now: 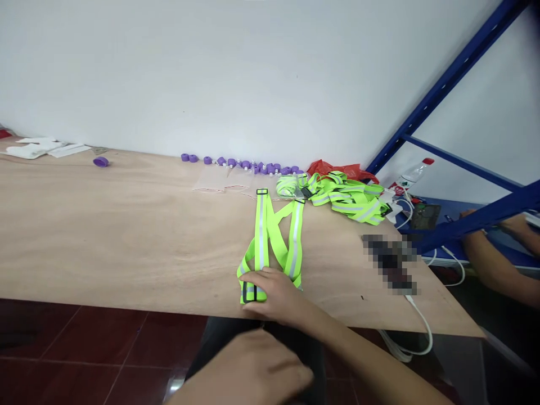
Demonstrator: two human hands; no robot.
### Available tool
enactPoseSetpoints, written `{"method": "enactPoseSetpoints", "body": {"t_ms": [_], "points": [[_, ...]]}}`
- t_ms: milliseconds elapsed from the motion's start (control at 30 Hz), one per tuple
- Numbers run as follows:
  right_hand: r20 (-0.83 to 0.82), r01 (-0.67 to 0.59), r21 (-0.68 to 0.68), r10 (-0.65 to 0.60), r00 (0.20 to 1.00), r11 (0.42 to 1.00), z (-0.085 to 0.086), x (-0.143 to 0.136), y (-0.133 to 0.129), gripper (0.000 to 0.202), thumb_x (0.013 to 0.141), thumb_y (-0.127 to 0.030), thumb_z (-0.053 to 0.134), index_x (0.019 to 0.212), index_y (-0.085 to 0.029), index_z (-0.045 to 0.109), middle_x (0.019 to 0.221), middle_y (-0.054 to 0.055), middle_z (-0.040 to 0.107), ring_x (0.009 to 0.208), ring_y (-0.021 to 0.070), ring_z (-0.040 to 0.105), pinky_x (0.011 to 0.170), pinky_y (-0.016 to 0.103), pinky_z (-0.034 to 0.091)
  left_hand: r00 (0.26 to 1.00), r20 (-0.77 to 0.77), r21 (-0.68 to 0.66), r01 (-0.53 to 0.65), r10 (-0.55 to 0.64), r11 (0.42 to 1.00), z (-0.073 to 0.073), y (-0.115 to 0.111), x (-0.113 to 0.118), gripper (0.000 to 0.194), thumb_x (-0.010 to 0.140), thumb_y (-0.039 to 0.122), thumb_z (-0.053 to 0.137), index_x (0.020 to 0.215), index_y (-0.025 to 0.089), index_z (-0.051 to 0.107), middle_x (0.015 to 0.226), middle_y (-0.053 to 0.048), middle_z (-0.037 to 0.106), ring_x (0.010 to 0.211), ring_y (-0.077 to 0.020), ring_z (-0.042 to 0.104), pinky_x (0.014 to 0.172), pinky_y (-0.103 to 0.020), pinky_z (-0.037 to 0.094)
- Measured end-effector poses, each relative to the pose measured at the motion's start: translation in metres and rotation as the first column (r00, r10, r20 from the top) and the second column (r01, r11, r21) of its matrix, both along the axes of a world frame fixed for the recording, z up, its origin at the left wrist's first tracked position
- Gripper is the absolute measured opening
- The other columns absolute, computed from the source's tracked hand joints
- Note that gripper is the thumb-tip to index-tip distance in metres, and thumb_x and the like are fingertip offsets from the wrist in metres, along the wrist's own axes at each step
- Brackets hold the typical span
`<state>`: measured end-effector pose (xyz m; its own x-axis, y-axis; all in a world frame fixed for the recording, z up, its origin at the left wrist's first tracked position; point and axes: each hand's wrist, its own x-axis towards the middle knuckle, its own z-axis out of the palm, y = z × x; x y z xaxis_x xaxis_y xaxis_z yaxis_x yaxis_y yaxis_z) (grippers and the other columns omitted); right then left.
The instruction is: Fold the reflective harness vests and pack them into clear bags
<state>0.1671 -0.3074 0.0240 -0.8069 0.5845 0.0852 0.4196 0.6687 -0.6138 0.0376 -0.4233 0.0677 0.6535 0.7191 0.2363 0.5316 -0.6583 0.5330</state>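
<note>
A neon-green reflective harness (261, 230) with silver stripes and black buckles lies on the wooden table near its front edge. Its straps cross and run away from me. My right hand (276, 295) is on the lower end, thumb and forefinger on either side of the folded band beside a black buckle. Part of the harness is hidden beneath that palm. Below the table edge, over my lap, my left hand (261, 365) is smeared by motion. Its fingers look bent, and I cannot see whether they hold anything.
More green straps (354, 197) are heaped at the back right, by a red bag (337, 169) and clear plastic bags (211, 179). Several purple caps (270, 168) line the wall. A blue metal frame (447, 79) rises at right, where another person's arms (498, 261) show.
</note>
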Motion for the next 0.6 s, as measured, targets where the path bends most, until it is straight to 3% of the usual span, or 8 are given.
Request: {"method": "enactPoseSetpoints", "body": {"t_ms": [67,133,233,300,400,500,600], "points": [[-0.031,-0.034,0.007,0.034,0.999,0.999,-0.003,0.001,0.000,0.050,0.079,-0.028,0.079,0.125,-0.018,0.062,0.115,0.009,0.072,0.107,0.0243,0.066,0.093,0.034,0.049,0.951,0.183,-0.037,-0.245,0.248,0.969,0.000,0.008,-0.017,0.027,0.104,0.026,0.042,0.117,0.024,0.066,0.104,-0.004,0.073,0.098,-0.0173,0.068,0.091,-0.029,0.054],[-0.068,-0.031,0.020,0.032,0.997,0.999,-0.005,0.001,0.000,0.046,0.080,-0.029,0.078,0.121,-0.017,0.061,0.109,0.009,0.071,0.103,0.0243,0.066,0.089,0.034,0.050,0.855,0.289,-0.047,-0.436,0.430,0.899,-0.014,0.015,-0.030,0.029,0.102,0.021,0.041,0.120,0.022,0.063,0.114,-0.009,0.070,0.108,-0.0207,0.066,0.094,-0.034,0.055],[-0.130,0.004,0.089,0.007,0.992,0.996,-0.008,0.001,-0.001,0.034,0.081,-0.030,0.078,0.108,-0.017,0.062,0.113,0.010,0.066,0.105,0.0243,0.063,0.090,0.034,0.051,0.783,0.248,-0.115,-0.561,0.570,0.820,-0.042,0.021,-0.041,0.032,0.101,0.025,0.044,0.131,0.024,0.056,0.138,-0.011,0.058,0.128,-0.0252,0.056,0.103,-0.041,0.053],[-0.124,0.026,0.141,-0.009,0.992,0.990,-0.010,0.001,-0.003,0.026,0.082,-0.029,0.076,0.101,-0.018,0.063,0.109,0.009,0.062,0.097,0.0219,0.063,0.084,0.033,0.052,0.778,0.187,-0.147,-0.582,0.600,0.800,-0.052,0.022,-0.043,0.036,0.101,0.029,0.047,0.137,0.026,0.051,0.149,-0.010,0.049,0.136,-0.0265,0.050,0.108,-0.043,0.050],[-0.037,0.019,0.223,-0.011,0.999,0.975,-0.010,0.002,-0.005,0.018,0.083,-0.027,0.074,0.094,-0.017,0.064,0.095,0.006,0.059,0.084,0.0202,0.059,0.074,0.032,0.052,0.818,0.096,-0.141,-0.553,0.568,0.821,-0.054,0.022,-0.042,0.046,0.100,0.032,0.049,0.146,0.027,0.042,0.158,-0.009,0.039,0.143,-0.0276,0.043,0.110,-0.044,0.048],[0.062,-0.042,0.309,0.024,0.998,0.950,-0.004,0.007,-0.011,0.021,0.085,-0.026,0.070,0.102,-0.015,0.065,0.097,0.009,0.062,0.089,0.0240,0.058,0.079,0.037,0.050,0.860,0.025,-0.119,-0.503,0.509,0.856,-0.048,0.026,-0.041,0.050,0.099,0.032,0.052,0.148,0.027,0.041,0.161,-0.009,0.034,0.146,-0.0281,0.038,0.112,-0.044,0.046],[0.072,-0.028,0.354,0.003,0.997,0.935,0.005,0.017,-0.022,0.029,0.090,-0.023,0.060,0.117,-0.014,0.063,0.105,0.011,0.066,0.095,0.0263,0.059,0.083,0.041,0.048,0.878,0.014,-0.129,-0.474,0.479,0.871,-0.043,0.032,-0.040,0.041,0.098,0.031,0.054,0.138,0.025,0.050,0.163,-0.009,0.030,0.145,-0.0279,0.039,0.111,-0.042,0.046]]}}
